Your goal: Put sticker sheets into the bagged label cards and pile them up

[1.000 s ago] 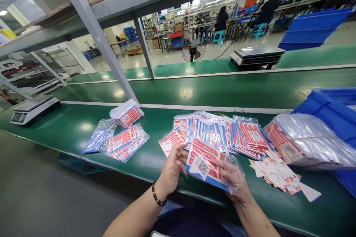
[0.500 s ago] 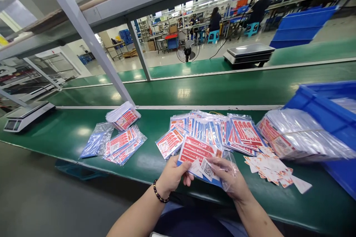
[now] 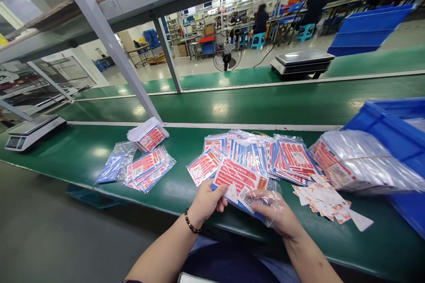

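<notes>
The only view comes from the wearer's head, above the near edge of the green tabletop (image 3: 186, 141), facing forward and down across it, near enough to take in the left grip (image 3: 207, 201) and right grip (image 3: 277, 213) (wide enough, too, for the floor (image 3: 195, 65) beyond the tabletop).

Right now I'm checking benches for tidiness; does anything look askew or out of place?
The small white-and-orange cards look untidy: they lie in a loose, overlapping heap on the green bench, one jutting out at the right, while the stack of packets beside them is banded together. The held packet shows no clear damage.
</notes>
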A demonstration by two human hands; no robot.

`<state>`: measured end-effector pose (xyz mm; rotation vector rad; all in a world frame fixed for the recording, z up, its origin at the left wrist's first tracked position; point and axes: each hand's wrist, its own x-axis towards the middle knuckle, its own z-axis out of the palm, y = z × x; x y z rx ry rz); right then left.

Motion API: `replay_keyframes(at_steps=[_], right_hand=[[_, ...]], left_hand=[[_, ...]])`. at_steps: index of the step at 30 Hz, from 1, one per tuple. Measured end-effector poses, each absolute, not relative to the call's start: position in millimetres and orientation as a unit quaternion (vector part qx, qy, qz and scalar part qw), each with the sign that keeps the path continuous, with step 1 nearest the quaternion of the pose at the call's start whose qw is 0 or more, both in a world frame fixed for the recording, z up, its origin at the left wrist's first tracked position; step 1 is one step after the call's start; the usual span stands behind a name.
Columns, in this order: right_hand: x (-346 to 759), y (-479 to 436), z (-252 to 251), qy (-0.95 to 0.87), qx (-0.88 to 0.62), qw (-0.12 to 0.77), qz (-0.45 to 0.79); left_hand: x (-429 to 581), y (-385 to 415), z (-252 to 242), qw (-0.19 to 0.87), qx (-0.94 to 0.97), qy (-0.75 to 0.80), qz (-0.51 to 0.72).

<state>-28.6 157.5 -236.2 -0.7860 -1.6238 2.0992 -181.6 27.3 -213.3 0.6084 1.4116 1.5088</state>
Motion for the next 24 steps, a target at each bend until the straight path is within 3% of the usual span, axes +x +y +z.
replay_keyframes(at_steps=[12,18,24], right_hand=[[-32,156,-250,-0.553,-0.275,0.213,0.757],[-31,159,-245,-0.617,-0.247,0.144,0.733],[-35,159,-246,-0.385,-0.272,0.226,0.853]], left_hand=[[-175,33,-207,0.486,0.202,0.585,0.617],[-173,34,-207,0.466,0.22,0.614,0.598],[-179,28,-211,0.452,0.304,0.596,0.59]])
